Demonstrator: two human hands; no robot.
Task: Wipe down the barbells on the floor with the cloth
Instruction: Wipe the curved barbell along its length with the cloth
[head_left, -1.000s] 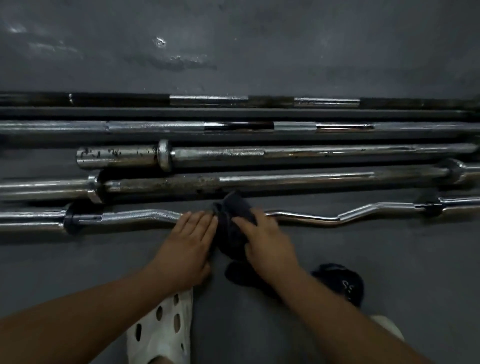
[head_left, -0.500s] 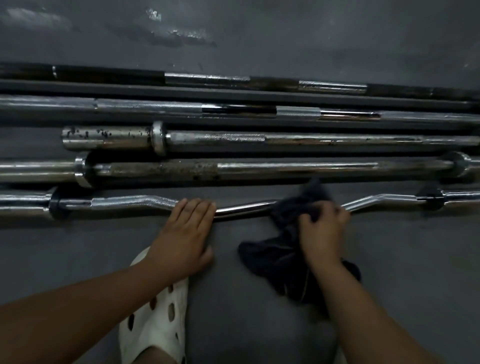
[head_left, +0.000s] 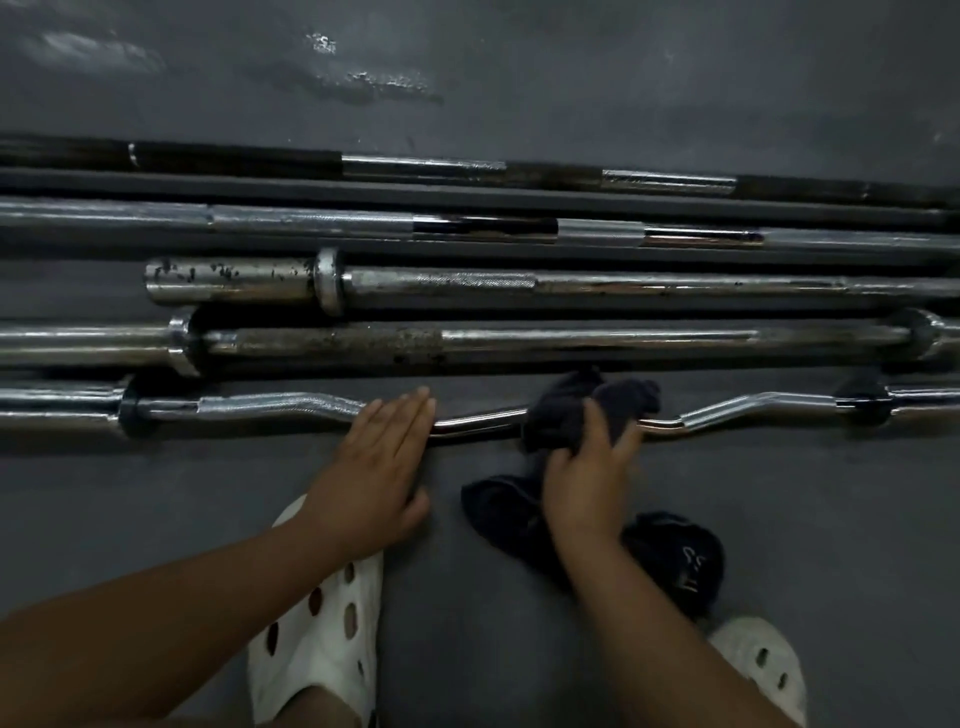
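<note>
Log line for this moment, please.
step: wipe curl bar | left hand: flat on bar | right hand: grips dark cloth on bar's middle | straight barbells: beyond

Two white perforated clogs (head_left: 311, 660)

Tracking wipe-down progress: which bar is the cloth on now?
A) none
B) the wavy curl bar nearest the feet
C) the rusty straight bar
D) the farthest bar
B: the right hand grips the cloth over the curl bar, which the left hand rests on.
</note>
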